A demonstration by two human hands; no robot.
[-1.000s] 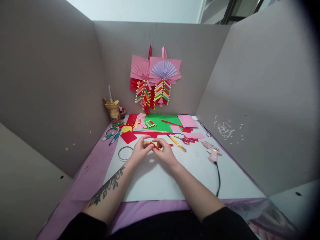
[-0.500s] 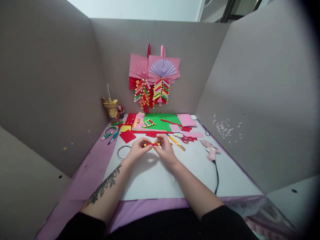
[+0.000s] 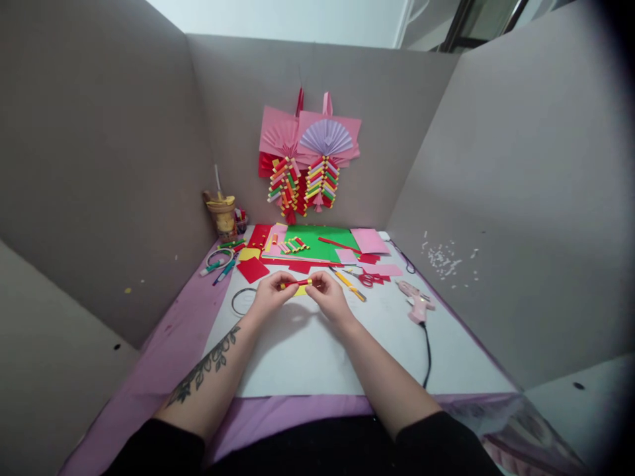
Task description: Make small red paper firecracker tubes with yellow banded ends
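We are pinching a small red paper roll with yellow ends [image 3: 296, 283] between both hands, the left hand [image 3: 269, 297] closing its grip on the left end and the right hand [image 3: 327, 297] on the right end, just above the white desk [image 3: 317, 357]. Beyond it are lying a green paper sheet [image 3: 322, 243], red scissors [image 3: 370, 278] and a pink glue gun [image 3: 415, 303]; grey cardboard walls [image 3: 99, 165] are enclosing us
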